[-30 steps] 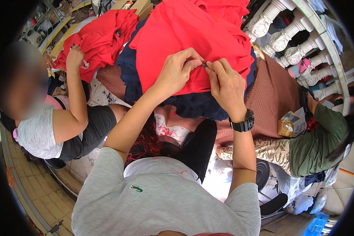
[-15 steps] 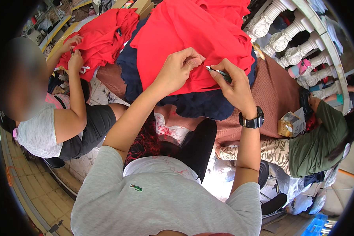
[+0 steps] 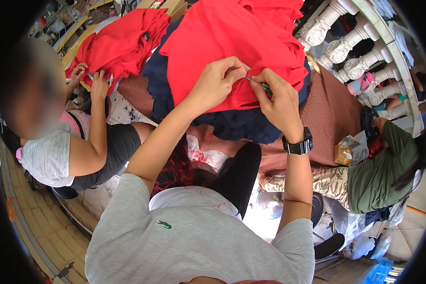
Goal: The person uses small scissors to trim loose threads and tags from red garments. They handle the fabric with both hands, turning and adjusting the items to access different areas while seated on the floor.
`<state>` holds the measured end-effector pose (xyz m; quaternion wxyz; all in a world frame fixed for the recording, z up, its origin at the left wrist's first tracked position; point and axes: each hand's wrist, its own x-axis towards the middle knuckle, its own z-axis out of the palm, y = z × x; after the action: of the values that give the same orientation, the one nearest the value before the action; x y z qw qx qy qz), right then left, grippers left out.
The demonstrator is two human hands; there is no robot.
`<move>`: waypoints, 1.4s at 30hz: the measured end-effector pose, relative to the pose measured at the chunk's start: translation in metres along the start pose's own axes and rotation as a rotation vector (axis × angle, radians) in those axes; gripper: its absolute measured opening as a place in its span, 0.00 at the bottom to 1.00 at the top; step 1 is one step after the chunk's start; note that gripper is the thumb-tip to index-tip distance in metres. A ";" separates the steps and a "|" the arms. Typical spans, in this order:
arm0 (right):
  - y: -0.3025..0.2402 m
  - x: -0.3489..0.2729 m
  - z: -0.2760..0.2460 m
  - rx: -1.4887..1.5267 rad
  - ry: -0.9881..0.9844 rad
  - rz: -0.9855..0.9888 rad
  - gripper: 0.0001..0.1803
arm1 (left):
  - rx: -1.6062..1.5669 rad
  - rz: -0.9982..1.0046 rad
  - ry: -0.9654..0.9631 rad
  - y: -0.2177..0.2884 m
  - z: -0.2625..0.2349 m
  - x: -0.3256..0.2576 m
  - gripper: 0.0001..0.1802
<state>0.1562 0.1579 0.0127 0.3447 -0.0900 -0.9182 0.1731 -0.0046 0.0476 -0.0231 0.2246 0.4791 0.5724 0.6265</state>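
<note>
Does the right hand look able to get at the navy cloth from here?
Probably yes: the navy cloth shows uncovered below the red cloth, near the right hand, though that hand holds a thin tool.

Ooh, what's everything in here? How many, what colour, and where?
Smooth heaped cloth: 2, red, upper centre, upper left
Rumpled cloth: 1, navy, under central red cloth
Textured fabric cover: 1, brown, right of centre
Carved balusters: at least 5, white, upper right
Opened box: 1, tan, right
Co-workers: at least 2, grey and green tops, either side
Slim pointed tool: 1, dark, upper centre
Digital wristwatch: 1, black, centre right
Edge clutter: uncounted, mixed colours, mostly right
Own shirt: 1, grey, bottom centre
Left hand: 1, bare, pinched at red cloth
Right hand: 1, bare, holding tool
</note>
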 end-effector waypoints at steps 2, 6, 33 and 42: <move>0.003 -0.005 -0.002 -0.014 0.019 0.018 0.06 | 0.156 0.107 -0.024 0.010 -0.006 -0.009 0.07; 0.000 -0.034 -0.019 0.203 0.111 0.295 0.10 | 0.692 0.171 -0.211 0.047 -0.036 -0.051 0.09; -0.044 -0.077 0.063 0.680 0.331 0.773 0.11 | 0.519 0.201 0.233 0.018 0.010 -0.085 0.13; -0.031 -0.084 0.078 0.903 0.224 0.789 0.14 | 0.026 -0.052 0.220 -0.026 0.003 -0.119 0.01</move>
<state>0.1660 0.0855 -0.0806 0.3531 -0.2861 -0.6094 0.6497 0.0436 -0.0430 -0.0881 0.1702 0.3952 0.6137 0.6620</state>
